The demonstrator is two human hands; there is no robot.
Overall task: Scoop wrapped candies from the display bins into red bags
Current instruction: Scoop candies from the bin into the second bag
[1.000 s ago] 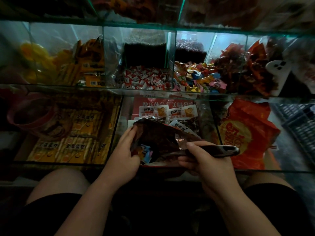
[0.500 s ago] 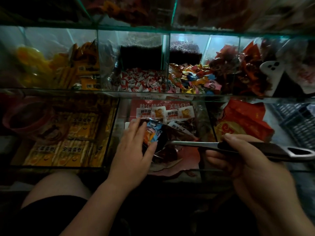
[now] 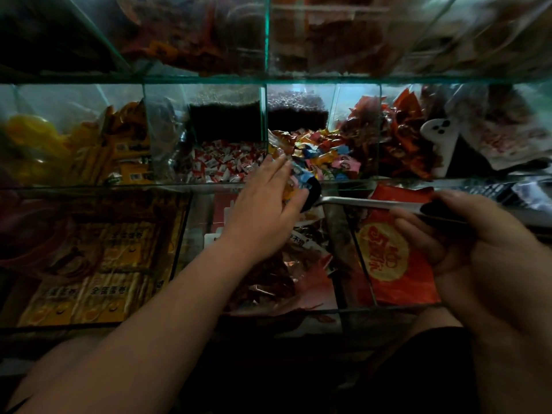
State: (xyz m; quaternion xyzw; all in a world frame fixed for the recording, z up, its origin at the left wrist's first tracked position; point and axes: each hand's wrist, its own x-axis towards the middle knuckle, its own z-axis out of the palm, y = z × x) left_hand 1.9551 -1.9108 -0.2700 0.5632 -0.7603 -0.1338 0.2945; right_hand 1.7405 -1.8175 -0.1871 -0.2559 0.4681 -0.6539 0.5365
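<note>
Step in hand: lifting a load out of the bin. The scoop (image 3: 352, 202) sat at the front lip of the mixed-candy bin (image 3: 352, 182), its bowl heaped with wrapped candies (image 3: 298, 178). Left hand (image 3: 268, 201) lay spread over the heap, fingers fairly straight, pressing it down. Right hand (image 3: 466, 243) was curled round the scoop's dark handle. The red bag (image 3: 394, 264) lay in the lower right compartment, near the right hand and well below the bowl – mouth not visibly open. Next move, as judged: open the bag's mouth first, then tip the scoop level-to-down into it – loose pieces could spill.
</note>
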